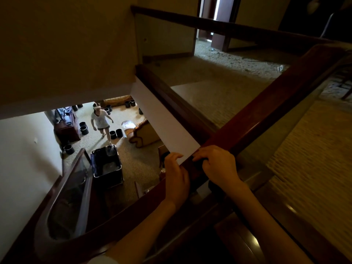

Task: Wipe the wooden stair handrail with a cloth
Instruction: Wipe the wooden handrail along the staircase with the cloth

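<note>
The dark wooden handrail (270,111) runs diagonally from the lower left up to the upper right. My right hand (217,166) lies on top of the rail with its fingers curled around a dark cloth (200,162), of which only a small part shows under the fingers. My left hand (177,176) rests against the rail's left side just below the right hand, fingers loosely bent over the edge. Whether the left hand touches the cloth cannot be seen.
A glass panel (285,149) hangs under the rail on the right. A second handrail (171,96) crosses behind. Through the stairwell, a person (100,121) walks on the carpet below, near a dark bin (106,162) and several black pots.
</note>
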`<state>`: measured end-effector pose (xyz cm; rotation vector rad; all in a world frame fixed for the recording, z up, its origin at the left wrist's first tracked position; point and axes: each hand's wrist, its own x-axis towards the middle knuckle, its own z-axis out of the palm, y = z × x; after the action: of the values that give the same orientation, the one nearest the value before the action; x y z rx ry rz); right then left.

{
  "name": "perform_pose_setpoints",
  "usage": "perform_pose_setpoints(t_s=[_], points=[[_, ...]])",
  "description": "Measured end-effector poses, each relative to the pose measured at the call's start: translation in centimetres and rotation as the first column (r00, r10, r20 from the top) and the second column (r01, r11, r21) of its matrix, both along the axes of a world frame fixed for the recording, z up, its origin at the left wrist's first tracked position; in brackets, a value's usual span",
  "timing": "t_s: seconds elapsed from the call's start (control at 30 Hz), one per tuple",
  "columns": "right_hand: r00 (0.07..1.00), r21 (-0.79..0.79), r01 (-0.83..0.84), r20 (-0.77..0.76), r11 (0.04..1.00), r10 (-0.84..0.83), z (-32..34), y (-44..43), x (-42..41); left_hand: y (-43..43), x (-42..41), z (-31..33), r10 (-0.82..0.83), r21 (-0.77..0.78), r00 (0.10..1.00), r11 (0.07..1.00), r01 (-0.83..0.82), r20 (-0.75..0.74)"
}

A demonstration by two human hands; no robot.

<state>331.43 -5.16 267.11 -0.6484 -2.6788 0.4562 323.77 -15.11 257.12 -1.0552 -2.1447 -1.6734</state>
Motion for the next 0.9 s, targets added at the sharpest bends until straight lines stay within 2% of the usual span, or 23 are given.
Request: perform_pose_setpoints(t_s=[0.07,0.13,0.2,0.27,0.33,0.4,0.43,0.5,0.57,0.67,0.73,0.8,0.9], points=[[1.000,-0.093,0.011,0.029,0.996,-0.008,0.4,0.1,0.0,-0.6,-0.1,0.5,0.018,0.045,0.994,0.999,-0.023,0.111],[0.999,-0.205,0.047,0.025,0.978,-0.043,1.0,0.5,-0.2,-0.8,-0.4,1.5,-0.062,0.077,0.975,0.996,0.047,0.215],[0.987,-0.401,0.051,-0.119,0.914,-0.107,1.3,0.7,-0.5,-0.5,-0.8,2.7,-0.172,0.098,0.930,0.984,0.147,0.326],[0.915,-0.605,-0.051,-0.346,0.794,-0.205,1.6,0.3,-0.8,0.4,-1.0,4.2,-0.279,0.172,0.857,0.959,0.226,0.433],[0.797,-0.676,-0.178,-0.525,0.715,-0.298,2.0,-0.1,-1.6,1.6,-1.2,5.9,-0.427,0.329,0.759,0.898,0.292,0.492],[0.721,-0.683,-0.220,-0.595,0.697,-0.356,2.2,-0.3,-3.1,3.0,-1.8,7.4,-0.547,0.465,0.637,0.828,0.314,0.544],[0.705,-0.680,-0.208,-0.603,0.704,-0.374,2.2,-0.3,-3.9,3.7,-2.1,8.0,-0.573,0.491,0.602,0.811,0.318,0.556],[0.708,-0.639,-0.143,-0.600,0.755,-0.374,2.1,-0.2,-5.5,5.0,-3.3,9.2,-0.591,0.475,0.594,0.802,0.361,0.546],[0.765,-0.534,-0.066,-0.569,0.843,-0.301,1.8,0.6,-6.5,6.1,-5.0,10.1,-0.612,0.461,0.587,0.789,0.406,0.530],[0.898,-0.291,0.082,-0.394,0.953,-0.198,1.4,2.7,-6.5,7.4,-7.4,9.9,-0.652,0.481,0.472,0.758,0.441,0.593],[0.940,-0.103,0.220,-0.243,0.970,-0.239,1.1,3.7,-6.3,7.9,-8.0,9.0,-0.679,0.488,0.367,0.722,0.490,0.636],[0.957,0.035,0.260,-0.138,0.965,-0.253,0.8,4.1,-6.4,8.6,-8.0,8.2,-0.683,0.517,0.273,0.706,0.484,0.677],[0.959,0.060,0.236,-0.175,0.970,-0.223,0.6,4.1,-6.7,10.1,-8.8,7.8,-0.686,0.527,0.214,0.689,0.497,0.695]])
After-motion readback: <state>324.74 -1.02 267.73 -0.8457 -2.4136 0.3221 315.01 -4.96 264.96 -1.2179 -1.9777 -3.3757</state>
